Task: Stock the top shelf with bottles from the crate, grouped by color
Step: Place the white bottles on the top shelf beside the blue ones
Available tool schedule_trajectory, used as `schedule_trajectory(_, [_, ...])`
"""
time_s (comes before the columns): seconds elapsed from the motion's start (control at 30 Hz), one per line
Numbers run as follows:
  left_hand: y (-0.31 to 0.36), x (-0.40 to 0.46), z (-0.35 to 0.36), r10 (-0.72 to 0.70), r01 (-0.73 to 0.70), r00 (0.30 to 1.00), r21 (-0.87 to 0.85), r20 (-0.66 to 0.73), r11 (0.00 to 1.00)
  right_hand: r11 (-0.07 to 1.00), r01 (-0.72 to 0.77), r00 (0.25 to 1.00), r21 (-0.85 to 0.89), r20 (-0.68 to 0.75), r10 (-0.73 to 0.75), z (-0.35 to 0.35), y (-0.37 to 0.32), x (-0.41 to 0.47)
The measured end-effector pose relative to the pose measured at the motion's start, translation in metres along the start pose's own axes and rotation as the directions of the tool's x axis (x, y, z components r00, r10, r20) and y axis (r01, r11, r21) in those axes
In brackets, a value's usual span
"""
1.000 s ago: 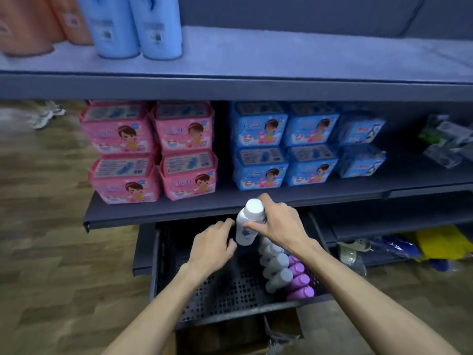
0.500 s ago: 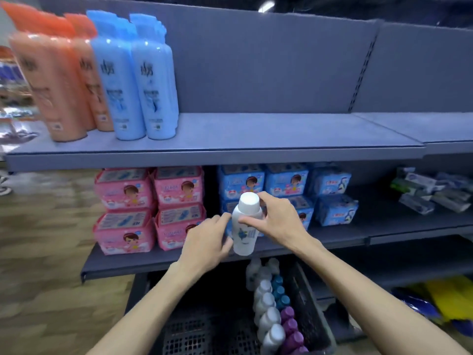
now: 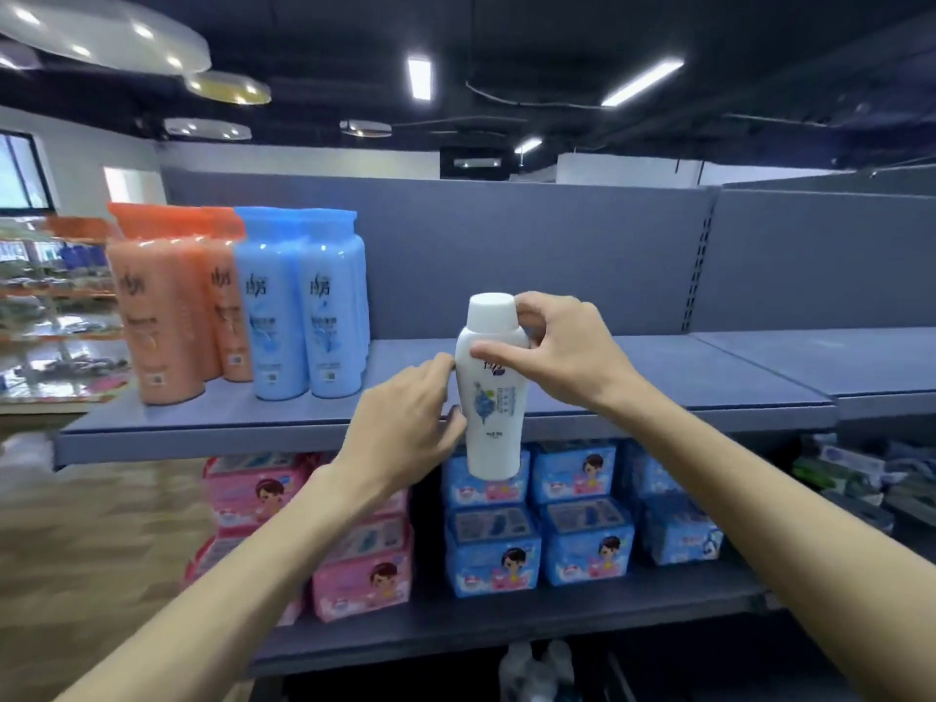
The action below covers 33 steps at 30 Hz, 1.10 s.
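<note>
The right hand (image 3: 562,354) pinches a white plastic bottle (image 3: 491,387) upright before the grey top shelf (image 3: 633,387); the left hand (image 3: 405,433) seems to touch its side, fingers curled.

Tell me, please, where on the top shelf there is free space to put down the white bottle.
The top shelf is bare from the blue bottles rightward to the panel seam. Its left end is crowded by them and the orange bottles. The white bottle, gripped by the right hand, hangs before that bare stretch.
</note>
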State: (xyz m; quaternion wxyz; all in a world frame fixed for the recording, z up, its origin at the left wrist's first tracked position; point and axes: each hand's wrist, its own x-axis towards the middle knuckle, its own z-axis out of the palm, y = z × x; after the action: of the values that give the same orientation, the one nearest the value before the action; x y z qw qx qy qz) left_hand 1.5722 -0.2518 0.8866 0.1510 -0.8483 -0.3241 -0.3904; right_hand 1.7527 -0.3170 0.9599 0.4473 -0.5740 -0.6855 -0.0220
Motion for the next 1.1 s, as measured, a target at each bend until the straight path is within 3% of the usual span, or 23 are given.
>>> schedule_trajectory(0.23, [-0.017, 0.048, -0.022, -0.005, 0.006, 0.998, 0.016, -0.058, 1.000, 0.999, 0.040, 0.999, 0.028, -0.018, -0.039, -0.017, -0.019, 0.050])
schedule_trajectory(0.53, [-0.038, 0.056, -0.009, -0.003, -0.001, 0.998, 0.059, 0.060, 0.998, 0.996, -0.049, 0.997, 0.077, -0.051, 0.053, 0.012, 0.001, 0.067])
schedule_trajectory(0.73, [-0.045, 0.038, 0.009, -0.020, 0.017, 0.995, 0.030, 0.099, 0.999, 0.970, -0.224, 0.964, 0.090, 0.163, 0.208, 0.037, 0.030, 0.044])
schedule_trajectory(0.83, [-0.048, 0.035, 0.018, -0.025, 0.022, 0.994, 0.027, 0.108, 0.999, 0.970, -0.242, 0.947, 0.028, 0.223, 0.230, 0.046, 0.041, 0.035])
schedule_trajectory(1.03, [-0.067, 0.047, 0.040, -0.091, 0.059, 0.986, 0.215, 0.142, 0.975, 0.972, -0.237, 0.953, 0.006, 0.197, 0.231, 0.069, 0.052, 0.043])
schedule_trajectory(1.1, [-0.072, 0.050, 0.046, -0.142, 0.114, 0.979, 0.183, 0.145, 0.976, 0.967, -0.254, 0.950, 0.015, 0.192, 0.246, 0.078, 0.055, 0.050])
